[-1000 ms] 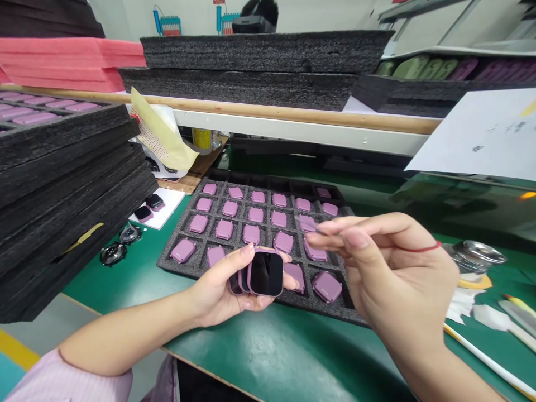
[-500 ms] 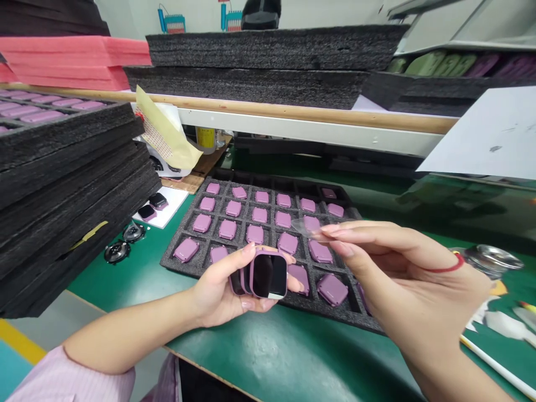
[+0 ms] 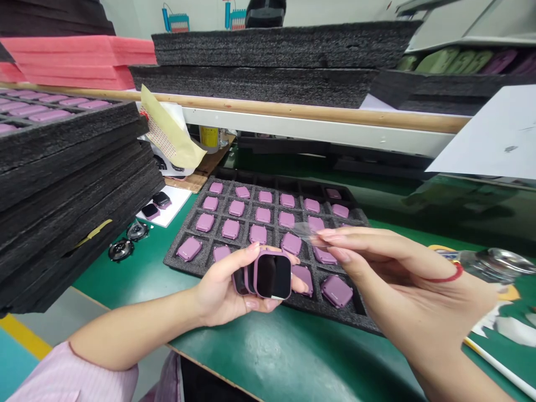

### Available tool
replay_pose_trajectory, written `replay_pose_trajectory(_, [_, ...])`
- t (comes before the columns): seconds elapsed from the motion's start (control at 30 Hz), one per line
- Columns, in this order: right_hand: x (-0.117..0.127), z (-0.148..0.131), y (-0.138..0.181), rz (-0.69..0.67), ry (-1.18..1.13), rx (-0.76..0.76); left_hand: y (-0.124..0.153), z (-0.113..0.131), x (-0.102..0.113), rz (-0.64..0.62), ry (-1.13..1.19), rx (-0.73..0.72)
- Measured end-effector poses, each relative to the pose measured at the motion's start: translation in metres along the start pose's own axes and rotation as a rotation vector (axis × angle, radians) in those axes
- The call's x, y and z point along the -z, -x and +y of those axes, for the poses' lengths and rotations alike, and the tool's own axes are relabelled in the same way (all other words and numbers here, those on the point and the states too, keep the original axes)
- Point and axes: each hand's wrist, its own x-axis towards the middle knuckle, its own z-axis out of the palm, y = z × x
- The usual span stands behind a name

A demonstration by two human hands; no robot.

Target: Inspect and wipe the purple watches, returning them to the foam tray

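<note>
Since the earlier frame, your right hand [image 3: 389,273] has drawn rightward, and a clear film [image 3: 305,233] now shows, pinched between its thumb and fingertips [image 3: 330,237] above the tray. Your left hand [image 3: 221,285] grips a fanned stack of pink-framed watches, fingers curled around it, the front watch [image 3: 273,274] showing its dark screen to you. Beyond lie the green bench [image 3: 259,357], a black foam tray [image 3: 172,263] of pink watch cases [image 3: 258,234], and a foam stack [image 3: 71,184] at left.

Foam tray [image 3: 180,267] on workbench [image 3: 268,357] — watch cases [image 3: 230,229] in cells, foam stack [image 3: 71,190] left, wooden rail [image 3: 293,110] behind.
</note>
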Motion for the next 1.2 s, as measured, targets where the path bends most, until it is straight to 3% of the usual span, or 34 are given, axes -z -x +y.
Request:
replay_pose_trajectory(0.33, [0.001, 0.007, 0.003, -0.022, -0.027, 0.018, -0.001, 0.0, 0.002, -0.025, 0.017, -0.002])
replay_pose_trajectory(0.6, [0.003, 0.009, -0.001, -0.029, 0.054, 0.148, 0.0, 0.001, 0.002, -0.023, 0.003, -0.004])
replay_pose_trajectory(0.83, [0.007, 0.003, 0.0, -0.171, 0.152, 0.37, 0.0, 0.0, 0.002, -0.013, 0.019, -0.004])
replay_pose_trajectory(1.2, [0.002, -0.007, 0.002, -0.318, 0.169, 0.518, 0.0, 0.0, 0.001, 0.119, -0.037, 0.01])
